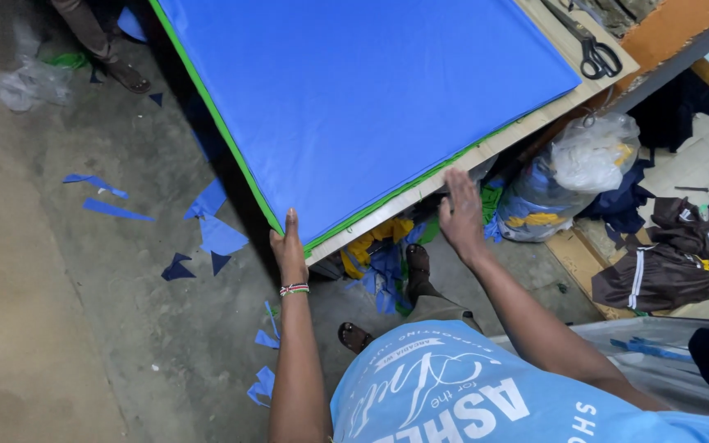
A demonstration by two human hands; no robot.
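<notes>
Blue fabric (354,90) lies flat on the desk (527,127), stacked over green layers (likely a thick pile). Left hand (290,250) flat at the fabric's near corner, fingers extended; right hand (461,212) open, just off its near edge. Soft, slippery, floppy; best gripped along edges or corners.

— Where does the view sit?
— On the person's head, looking steeply down past their own chest and both arms.

— Which way does it face?
— Forward and down, onto the near corner of the table (486,152) and the floor (59,328) beside it.

— How near?
— Close: the left hand (290,250) and right hand (461,215) fill the middle at arm's reach.

— Any second view sharing this?
— No, just this one camera.
</notes>
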